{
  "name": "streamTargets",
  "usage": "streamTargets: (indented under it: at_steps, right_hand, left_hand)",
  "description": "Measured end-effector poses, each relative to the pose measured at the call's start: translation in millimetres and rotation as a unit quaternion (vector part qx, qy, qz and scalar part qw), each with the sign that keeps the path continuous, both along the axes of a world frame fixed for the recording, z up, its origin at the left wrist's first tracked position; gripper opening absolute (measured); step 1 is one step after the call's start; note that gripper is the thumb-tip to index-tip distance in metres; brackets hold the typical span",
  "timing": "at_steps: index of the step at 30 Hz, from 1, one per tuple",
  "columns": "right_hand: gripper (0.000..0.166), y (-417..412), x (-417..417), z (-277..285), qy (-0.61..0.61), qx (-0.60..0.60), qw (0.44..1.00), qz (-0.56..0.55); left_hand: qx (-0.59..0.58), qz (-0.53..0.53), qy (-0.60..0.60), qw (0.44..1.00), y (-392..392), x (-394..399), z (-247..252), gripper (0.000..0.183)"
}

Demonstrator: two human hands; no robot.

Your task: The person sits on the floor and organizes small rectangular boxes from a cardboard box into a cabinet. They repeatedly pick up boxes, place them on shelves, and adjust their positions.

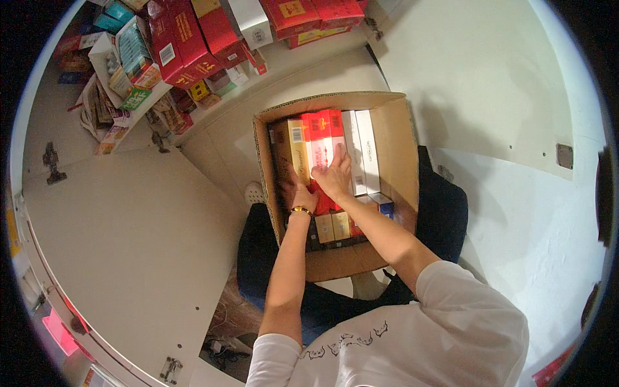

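Observation:
An uncut-topped cardboard box (394, 159) stands before me, its top open, with several long cartons packed inside. My left hand (302, 197) is in the box at the lower end of a gold carton (298, 135); its fingertips are blurred. My right hand (334, 178) lies over a pair of red-and-white cartons (316, 126), thumb apart from the fingers. To its right, white cartons (366, 145) lie side by side. Smaller gold boxes (333, 226) and a blue box (385, 207) fill the near end. Whether either hand grips a carton cannot be told.
A shelf at the upper left holds red cartons (188, 43), a white box (250, 22) and a tray of small blue packs (133, 46). Cabinet doors (130, 232) stand open at the left and the right (483, 72). Cables (227, 350) lie at the lower left.

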State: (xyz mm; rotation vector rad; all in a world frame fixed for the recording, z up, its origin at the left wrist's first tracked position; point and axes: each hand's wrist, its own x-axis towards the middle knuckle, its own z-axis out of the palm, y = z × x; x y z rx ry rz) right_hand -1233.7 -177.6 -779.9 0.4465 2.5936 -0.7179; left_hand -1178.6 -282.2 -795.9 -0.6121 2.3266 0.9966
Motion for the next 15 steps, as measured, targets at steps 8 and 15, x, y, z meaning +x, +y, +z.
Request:
streamTargets:
  at_steps: [8, 15]
  right_hand:
    - [0.126, 12.0, -4.1, 12.8, -0.030, -0.041, 0.997, 0.054]
    - [0.103, 51.6, -19.9, 6.2, 0.047, -0.190, 0.981, 0.002]
  left_hand:
    - [0.279, 0.122, 0.042, 0.951, -12.1, 2.7, -19.7, 0.120]
    - [0.174, 0.043, 0.084, 0.980, 0.3, -12.5, 23.4, 0.113]
